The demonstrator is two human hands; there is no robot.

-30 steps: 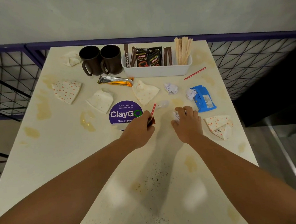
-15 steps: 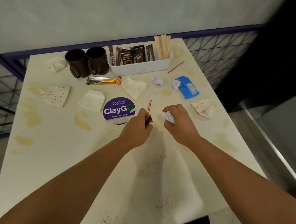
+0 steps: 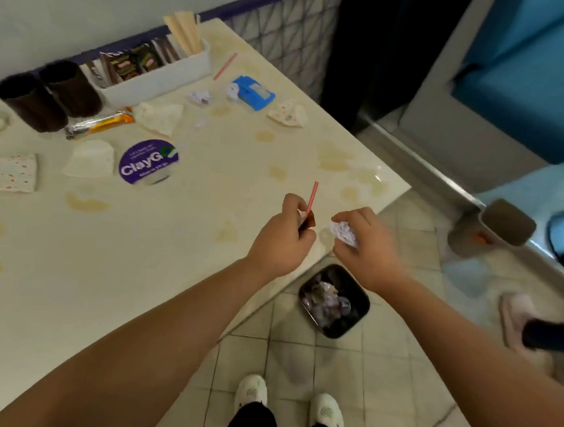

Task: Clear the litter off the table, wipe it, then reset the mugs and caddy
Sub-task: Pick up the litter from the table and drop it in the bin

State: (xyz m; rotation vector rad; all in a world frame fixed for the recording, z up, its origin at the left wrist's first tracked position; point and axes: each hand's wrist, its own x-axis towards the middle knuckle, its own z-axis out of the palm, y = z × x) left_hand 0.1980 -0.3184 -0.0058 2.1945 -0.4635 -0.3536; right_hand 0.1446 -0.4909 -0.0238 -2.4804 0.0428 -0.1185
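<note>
Litter still covers most of the table [image 3: 158, 271], so clearing is the step in hand. Starting at nine o'clock, a dotted napkin [image 3: 10, 172] lies flat, with two dark mugs [image 3: 50, 98] behind it at about ten o'clock and a foil snack wrapper [image 3: 99, 124] just in front of them. A purple round sticker [image 3: 148, 161] sits between two pale napkin pieces. The white caddy [image 3: 157, 78] stands at eleven o'clock with wooden stirrers upright in its right end. Past it, toward one o'clock, lie a red straw [image 3: 225, 66], small paper scraps and a blue wrapper [image 3: 253, 92].

Nearer the middle of the view, the left hand [image 3: 280, 238] is curled round a second red straw [image 3: 312, 197] and a small brown scrap; that straw's long axis points up and slightly right, toward twelve o'clock. Just beside it, not touching, the right hand [image 3: 366, 246] grips a crumpled paper ball [image 3: 343, 233].

The relation that matters is downward: the black bin [image 3: 334, 300] stands on the floor at six o'clock from both hands, by the table's corner. The right hand seems almost above it and nearer; the left is over the table edge and would need to shift right before letting go.
</note>
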